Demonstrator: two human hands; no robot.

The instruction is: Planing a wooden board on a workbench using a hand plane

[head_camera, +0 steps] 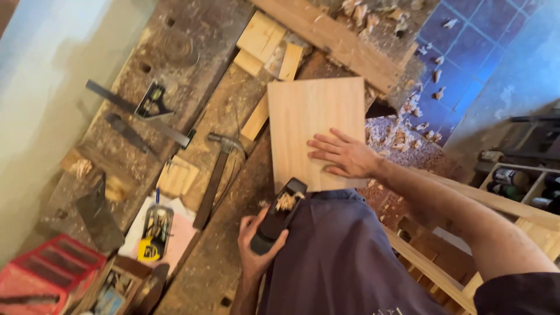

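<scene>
A smooth pale wooden board [309, 116] lies on the worn workbench [233, 256], overhanging its edge. My right hand [345, 154] rests flat on the board's lower right part, fingers spread. My left hand [256, 245] grips a dark hand plane [280, 214] near the board's lower edge, with curled shavings on top of the plane. My blue apron [338, 251] fills the space below.
On the bench lie a hammer [214, 175], a combination square [146, 111], a handsaw [96, 210], a yellow tape measure [150, 248], wood offcuts [262, 41] and a red tray [46, 274]. Shavings litter the blue tiled floor [466, 46]. Bottles [525, 186] stand at the right.
</scene>
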